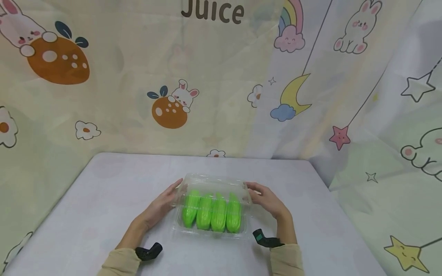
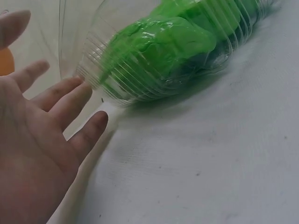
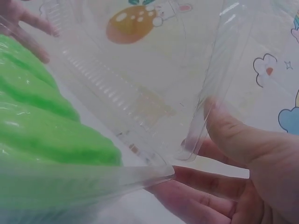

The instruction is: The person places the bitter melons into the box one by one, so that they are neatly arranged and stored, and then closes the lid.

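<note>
A clear plastic clamshell box (image 1: pixel 211 234) rests on the table in the head view, its transparent lid (image 1: pixel 215 183) raised at the far side. Several bright green, ribbed, elongated vegetables (image 1: pixel 219 212) lie side by side in its base. My left hand (image 1: pixel 163 202) is at the box's left side with fingers extended; the left wrist view shows fingertips (image 2: pixel 83 88) close to the ridged plastic wall, contact unclear. On the other side, my right hand (image 1: pixel 266 198) holds the lid's right edge, thumb (image 3: pixel 219 119) on the plastic and fingers behind and below it near the hinge corner.
The white table (image 1: pixel 114 184) spreads around the box, its far edge against a printed curtain (image 1: pixel 221 76) with cartoon rabbits and fruit. Each wrist carries a black camera mount, one at the left (image 1: pixel 149 252) and one at the right (image 1: pixel 266 239).
</note>
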Motion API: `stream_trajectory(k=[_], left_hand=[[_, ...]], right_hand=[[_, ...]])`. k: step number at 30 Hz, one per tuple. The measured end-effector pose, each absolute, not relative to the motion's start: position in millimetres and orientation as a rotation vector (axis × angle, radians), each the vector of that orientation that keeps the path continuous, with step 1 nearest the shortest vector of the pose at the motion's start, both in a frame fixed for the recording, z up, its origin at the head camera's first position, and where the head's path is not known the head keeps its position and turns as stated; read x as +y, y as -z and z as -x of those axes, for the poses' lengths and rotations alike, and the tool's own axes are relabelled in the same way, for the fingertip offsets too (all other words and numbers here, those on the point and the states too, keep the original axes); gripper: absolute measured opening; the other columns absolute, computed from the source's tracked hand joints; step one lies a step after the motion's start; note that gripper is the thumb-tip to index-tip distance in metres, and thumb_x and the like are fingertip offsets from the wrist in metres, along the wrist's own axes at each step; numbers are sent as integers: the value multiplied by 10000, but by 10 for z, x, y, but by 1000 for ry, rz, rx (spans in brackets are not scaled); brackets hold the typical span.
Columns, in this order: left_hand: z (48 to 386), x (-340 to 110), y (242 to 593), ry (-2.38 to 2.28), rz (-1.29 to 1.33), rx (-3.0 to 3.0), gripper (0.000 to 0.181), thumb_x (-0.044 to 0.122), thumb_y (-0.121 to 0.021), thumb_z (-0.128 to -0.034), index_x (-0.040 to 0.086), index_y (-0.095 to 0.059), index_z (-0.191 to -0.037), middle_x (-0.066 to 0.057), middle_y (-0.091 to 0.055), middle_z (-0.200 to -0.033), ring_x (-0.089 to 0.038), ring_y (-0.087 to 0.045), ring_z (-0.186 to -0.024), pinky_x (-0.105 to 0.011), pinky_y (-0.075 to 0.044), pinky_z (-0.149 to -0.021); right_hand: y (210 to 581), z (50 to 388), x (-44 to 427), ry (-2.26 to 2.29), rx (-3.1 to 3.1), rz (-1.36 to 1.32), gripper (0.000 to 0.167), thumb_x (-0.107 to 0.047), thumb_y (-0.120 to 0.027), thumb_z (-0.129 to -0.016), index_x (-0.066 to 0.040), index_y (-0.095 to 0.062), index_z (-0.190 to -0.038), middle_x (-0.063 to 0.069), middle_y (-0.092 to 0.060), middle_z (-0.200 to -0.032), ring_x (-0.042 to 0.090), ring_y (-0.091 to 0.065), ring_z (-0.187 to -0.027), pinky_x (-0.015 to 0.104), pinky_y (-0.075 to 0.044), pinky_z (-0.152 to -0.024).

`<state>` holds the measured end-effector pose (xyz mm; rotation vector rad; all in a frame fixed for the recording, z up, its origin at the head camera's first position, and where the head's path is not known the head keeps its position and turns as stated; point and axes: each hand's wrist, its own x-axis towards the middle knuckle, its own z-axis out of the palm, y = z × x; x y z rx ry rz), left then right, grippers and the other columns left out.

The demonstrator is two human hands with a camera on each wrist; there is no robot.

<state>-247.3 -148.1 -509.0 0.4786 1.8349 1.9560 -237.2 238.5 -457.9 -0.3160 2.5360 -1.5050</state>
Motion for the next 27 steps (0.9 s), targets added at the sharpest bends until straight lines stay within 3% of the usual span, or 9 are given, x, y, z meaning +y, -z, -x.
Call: stream_trajectory(k=[3, 8, 16, 22, 27], left_hand=[[2491, -1459, 5090, -1948, -448, 1896, 496, 344, -342, -1020, 330, -207, -1498, -50, -294, -1554, -281, -261, -1432, -553, -139, -1164], [2528, -1406, 5067, -1976, -396, 1961, 474, 381, -311, -1030, 234, -265, -1479, -94, -383, -1501, -260, -332, -1401, -449, -198, -1167], [2508, -1331, 5036, -1938, -315, 2146, 507, 300, -465, -998, 138, -329, -1458, -163, -413, -1474, -319, -372, -1380, -493, -284, -1151], [2505, -1311, 5050, -1889, -282, 2273, 488, 290, -514, -978, 163, -392, -1434, -138, -459, -1445, -328, -434, -1339, -480, -352, -1114], [2476, -1293, 4990, -1788, -244, 2455, 388, 285, -555, -960, 146, -518, -1321, -129, -554, -1331, -305, -586, -1181, -412, -504, -972]], right_hand=[[4581, 2371, 2372, 1517, 2538, 289, 393, -292, -532, -973, -169, -533, -1347, 60, -529, -1388, 312, -501, -1275, 496, -471, -998], [4676, 2424, 2415, 1528, 2525, 268, 404, -312, -567, -953, -170, -548, -1331, 42, -545, -1371, 295, -500, -1279, 481, -465, -1011], [4712, 2450, 2389, 1517, 2571, 184, 410, -329, -596, -934, -159, -571, -1306, 67, -551, -1364, 311, -488, -1290, 498, -439, -1036], [4690, 2434, 2341, 1511, 2594, 132, 411, -287, -629, -914, -148, -578, -1298, 66, -561, -1351, 309, -512, -1268, 499, -442, -1033], [4696, 2436, 2343, 1498, 2592, 112, 408, -246, -658, -894, -156, -579, -1284, 90, -598, -1275, 250, -626, -1100, 421, -535, -923]])
